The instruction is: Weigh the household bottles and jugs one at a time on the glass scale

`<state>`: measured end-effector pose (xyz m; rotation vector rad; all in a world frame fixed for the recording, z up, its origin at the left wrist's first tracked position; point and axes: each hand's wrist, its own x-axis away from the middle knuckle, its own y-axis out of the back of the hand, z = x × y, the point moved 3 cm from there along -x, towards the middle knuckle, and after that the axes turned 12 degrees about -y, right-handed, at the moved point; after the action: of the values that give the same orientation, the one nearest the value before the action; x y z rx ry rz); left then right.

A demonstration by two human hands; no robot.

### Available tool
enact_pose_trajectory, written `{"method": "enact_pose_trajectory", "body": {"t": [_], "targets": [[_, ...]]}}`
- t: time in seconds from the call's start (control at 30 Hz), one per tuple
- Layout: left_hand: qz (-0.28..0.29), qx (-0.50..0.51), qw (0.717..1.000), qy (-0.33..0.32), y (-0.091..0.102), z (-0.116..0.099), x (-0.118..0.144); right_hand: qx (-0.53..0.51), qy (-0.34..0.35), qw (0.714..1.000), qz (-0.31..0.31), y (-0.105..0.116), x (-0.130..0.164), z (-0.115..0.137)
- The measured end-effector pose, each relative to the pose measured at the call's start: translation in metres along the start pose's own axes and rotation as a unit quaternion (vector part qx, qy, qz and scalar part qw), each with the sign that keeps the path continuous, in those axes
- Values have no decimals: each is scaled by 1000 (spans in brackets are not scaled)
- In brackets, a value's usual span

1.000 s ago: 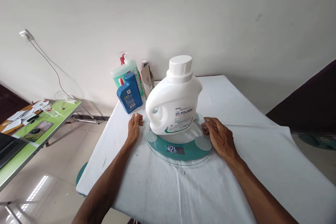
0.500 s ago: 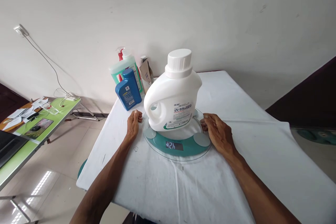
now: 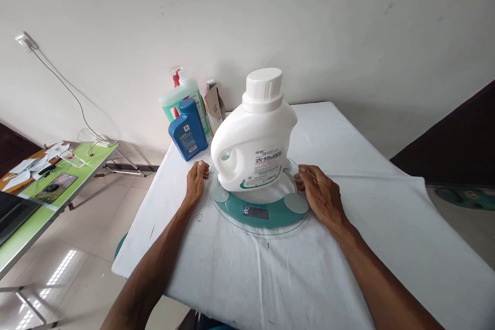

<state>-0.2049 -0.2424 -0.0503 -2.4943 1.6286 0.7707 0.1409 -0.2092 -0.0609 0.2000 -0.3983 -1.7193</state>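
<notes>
A large white detergent jug with a white cap stands upright on a round glass scale. Its moulded handle faces left. The scale's display is mostly dark, with small lit characters at its left end. My left hand rests on the cloth just left of the scale, fingers curled in and holding nothing. At the scale's right rim is my right hand, its fingers bent inward close to the glass; I cannot tell whether they touch it. Neither hand is on the jug.
Behind my left hand stand a blue bottle, a green pump bottle and a beige package, near the wall. A white cloth covers the table. To the left, a green table holds papers and a laptop.
The large lit digits on the scale's display have gone, leaving only small characters at the left. Hands and jug hold their places; the view has shifted slightly.
</notes>
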Motion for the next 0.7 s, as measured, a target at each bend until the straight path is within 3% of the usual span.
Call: {"method": "enact_pose_trajectory", "body": {"t": [0.7], "targets": [[7, -6, 1000, -4, 0, 2, 1, -6, 16, 1000, 10, 1, -2, -4]]}}
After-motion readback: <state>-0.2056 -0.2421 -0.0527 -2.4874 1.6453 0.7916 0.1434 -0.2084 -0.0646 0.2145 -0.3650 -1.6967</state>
